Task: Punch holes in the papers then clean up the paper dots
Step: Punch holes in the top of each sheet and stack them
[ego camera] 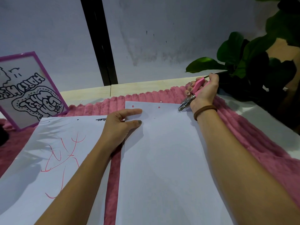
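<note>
A stack of white papers (162,151) lies on a pink ribbed fluffy mat (253,137). Two punched holes show near its far edge, one at the left (133,106) and one further right (159,107). My right hand (203,91) grips a pink-handled hole punch (191,95), whose metal jaws sit at the papers' far right corner. My left hand (120,125) presses flat on the stack's left edge with straight fingers. A white paper dot (161,102) lies on the mat just beyond the papers.
A second sheet with red scribbles (53,159) lies to the left, with holes along its far edge. A purple-framed picture (27,90) leans at the far left. A green leafy plant (253,62) stands at the far right. A wall rises behind the table.
</note>
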The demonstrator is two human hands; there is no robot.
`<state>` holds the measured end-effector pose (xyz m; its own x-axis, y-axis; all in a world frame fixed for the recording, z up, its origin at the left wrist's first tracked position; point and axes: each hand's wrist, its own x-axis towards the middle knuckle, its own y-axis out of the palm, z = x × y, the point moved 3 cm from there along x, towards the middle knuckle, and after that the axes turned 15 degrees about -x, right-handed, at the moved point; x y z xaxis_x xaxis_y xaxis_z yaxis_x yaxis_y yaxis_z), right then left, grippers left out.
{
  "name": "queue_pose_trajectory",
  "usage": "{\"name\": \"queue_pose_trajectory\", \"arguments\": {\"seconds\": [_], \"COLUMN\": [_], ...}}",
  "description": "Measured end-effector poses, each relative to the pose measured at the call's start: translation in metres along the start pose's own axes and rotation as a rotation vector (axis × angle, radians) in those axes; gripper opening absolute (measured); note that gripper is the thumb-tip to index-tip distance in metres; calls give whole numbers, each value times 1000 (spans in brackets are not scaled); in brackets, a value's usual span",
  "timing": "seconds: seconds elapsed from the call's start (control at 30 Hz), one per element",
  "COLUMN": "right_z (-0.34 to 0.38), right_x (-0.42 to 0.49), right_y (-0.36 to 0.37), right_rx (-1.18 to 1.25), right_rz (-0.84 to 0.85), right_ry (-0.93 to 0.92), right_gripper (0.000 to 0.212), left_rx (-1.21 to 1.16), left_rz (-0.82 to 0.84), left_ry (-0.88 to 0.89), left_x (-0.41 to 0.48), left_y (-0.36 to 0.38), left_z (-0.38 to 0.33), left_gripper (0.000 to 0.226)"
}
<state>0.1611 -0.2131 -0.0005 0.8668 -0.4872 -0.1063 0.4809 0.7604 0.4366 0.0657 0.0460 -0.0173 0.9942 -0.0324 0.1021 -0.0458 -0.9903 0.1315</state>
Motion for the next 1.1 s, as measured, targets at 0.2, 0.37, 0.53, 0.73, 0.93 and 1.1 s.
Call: {"name": "queue_pose_trajectory", "arguments": {"seconds": [0.2,0.37,0.53,0.73,0.93,1.1], "right_z": [1,1,3,12,15,18], "right_x": [-3,-3,-5,-17,-17,-14], "right_y": [2,2,4,19,27,25], "right_rx": [-61,-68,-63,-152,-341,-286], "right_rz": [-6,-46,7,247,258,212], "right_ry": [-27,-51,-36,-86,-67,-29], "right_gripper": [35,31,35,42,34,33], "left_rx": [3,19,35,45,7,-49], "left_rz": [-7,-17,51,104,41,49], "left_ry": [-15,-27,-4,-27,-31,-53], "left_x": [2,3,-1,-3,-1,-2], "left_y": [-1,-3,1,6,4,6], "left_z": [1,3,-2,-2,2,-1], "left_gripper": [32,32,37,33,32,30]}}
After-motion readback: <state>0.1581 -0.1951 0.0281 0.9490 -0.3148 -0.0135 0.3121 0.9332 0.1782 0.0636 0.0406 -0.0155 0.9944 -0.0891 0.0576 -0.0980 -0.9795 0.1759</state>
